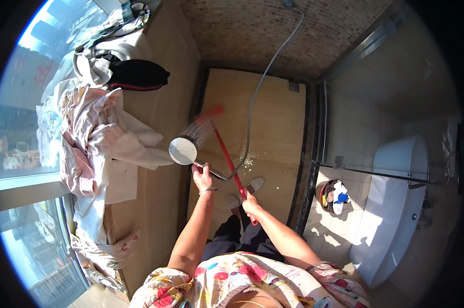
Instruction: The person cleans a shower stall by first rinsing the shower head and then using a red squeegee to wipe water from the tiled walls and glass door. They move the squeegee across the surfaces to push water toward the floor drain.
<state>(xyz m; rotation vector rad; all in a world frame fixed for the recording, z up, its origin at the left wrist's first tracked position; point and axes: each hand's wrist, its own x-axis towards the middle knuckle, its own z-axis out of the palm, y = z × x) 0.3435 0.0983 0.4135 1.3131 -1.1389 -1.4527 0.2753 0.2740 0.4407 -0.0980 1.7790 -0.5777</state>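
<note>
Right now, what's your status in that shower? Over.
Left grip: closed on showerhead, water spraying. Right grip: closed on red long-handled tool, head blurred. Metal hose crosses it in view; pale bits on floor.

The left hand [202, 177] holds a shower head [183, 150] which sprays water [207, 132], and the right hand [251, 204] grips a long red-handled brush [224, 150].

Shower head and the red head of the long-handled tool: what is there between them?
In the head view, a spray of water lies between the shower head and the blurred red tool head.
</note>
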